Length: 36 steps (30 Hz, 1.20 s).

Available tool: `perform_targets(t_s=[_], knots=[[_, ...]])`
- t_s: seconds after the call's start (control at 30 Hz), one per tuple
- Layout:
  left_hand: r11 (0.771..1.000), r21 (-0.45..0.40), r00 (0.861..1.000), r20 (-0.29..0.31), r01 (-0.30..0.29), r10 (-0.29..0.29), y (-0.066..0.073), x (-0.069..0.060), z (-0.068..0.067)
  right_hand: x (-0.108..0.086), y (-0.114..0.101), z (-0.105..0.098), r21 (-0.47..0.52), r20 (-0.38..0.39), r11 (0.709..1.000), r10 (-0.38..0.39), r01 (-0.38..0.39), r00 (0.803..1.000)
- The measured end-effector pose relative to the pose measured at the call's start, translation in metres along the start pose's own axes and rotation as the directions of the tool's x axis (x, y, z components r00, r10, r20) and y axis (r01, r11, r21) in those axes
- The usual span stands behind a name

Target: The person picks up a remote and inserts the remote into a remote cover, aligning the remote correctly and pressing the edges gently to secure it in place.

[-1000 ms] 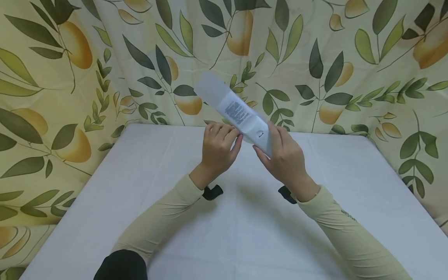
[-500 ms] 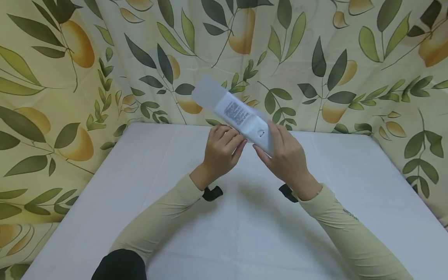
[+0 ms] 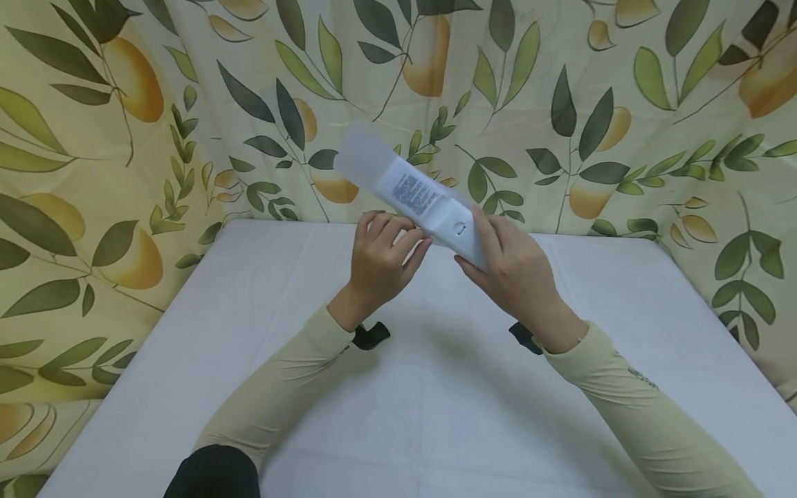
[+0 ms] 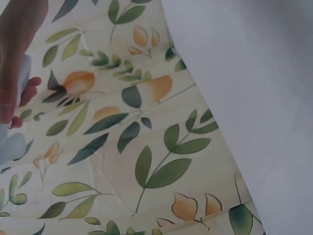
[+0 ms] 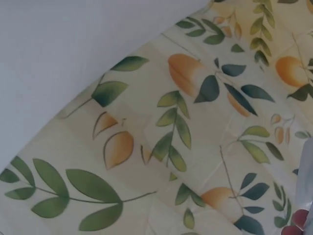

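One white labelled packet (image 3: 414, 194) is up above the white table (image 3: 436, 422) — the right hand (image 3: 519, 270) grips its lower end, the left hand (image 3: 382, 256) pinches its edge. I judge lifting done, setting down not yet.

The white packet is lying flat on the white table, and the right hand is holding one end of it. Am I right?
Not quite: the white packet isn't lying flat on the white table. The head view shows it held up at a slant, in front of the patterned cloth. The right hand is indeed holding one end of it.
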State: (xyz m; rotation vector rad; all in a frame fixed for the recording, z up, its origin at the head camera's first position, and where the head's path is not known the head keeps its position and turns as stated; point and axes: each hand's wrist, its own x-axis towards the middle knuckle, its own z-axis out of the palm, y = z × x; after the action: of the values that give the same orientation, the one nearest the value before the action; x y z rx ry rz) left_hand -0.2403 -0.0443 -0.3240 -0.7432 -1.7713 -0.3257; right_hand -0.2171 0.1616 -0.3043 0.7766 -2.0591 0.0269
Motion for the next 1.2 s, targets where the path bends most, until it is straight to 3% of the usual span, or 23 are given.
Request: perform_targets(t_s=[0.13, 0.2, 0.47, 0.77, 0.97, 1.2], knots=[[0.999, 0.04, 0.996, 0.09, -0.029, 0.026, -0.001, -0.003, -0.002, -0.006, 0.005, 0.004, -0.024, -0.009, 0.999, -0.028, 0.028, 1.0], [0.997, 0.06, 0.994, 0.104, -0.043, 0.036, -0.001, -0.004, -0.004, -0.01, 0.007, 0.006, -0.034, -0.009, 0.998, -0.047, 0.047, 0.999], [0.985, 0.138, 0.994, 0.031, -0.106, 0.102, -0.006, 0.0, -0.008, -0.023, 0.013, 0.014, -0.114, 0.014, 0.98, -0.161, 0.162, 0.987], [0.988, 0.11, 0.984, 0.156, -0.108, 0.09, -0.008, 0.006, -0.008, -0.032, 0.017, 0.018, -0.099, 0.007, 0.97, -0.222, 0.222, 0.975], [0.972, 0.136, 0.975, 0.139, -0.193, 0.174, -0.008, 0.003, -0.007, -0.034, 0.018, 0.021, -0.078, -0.033, 0.97, -0.235, 0.231, 0.972], [0.956, 0.107, 0.958, 0.122, -0.274, 0.261, -0.011, 0.0, -0.006, -0.034, 0.017, 0.023, 0.036, -0.003, 0.954, -0.297, 0.297, 0.955]])
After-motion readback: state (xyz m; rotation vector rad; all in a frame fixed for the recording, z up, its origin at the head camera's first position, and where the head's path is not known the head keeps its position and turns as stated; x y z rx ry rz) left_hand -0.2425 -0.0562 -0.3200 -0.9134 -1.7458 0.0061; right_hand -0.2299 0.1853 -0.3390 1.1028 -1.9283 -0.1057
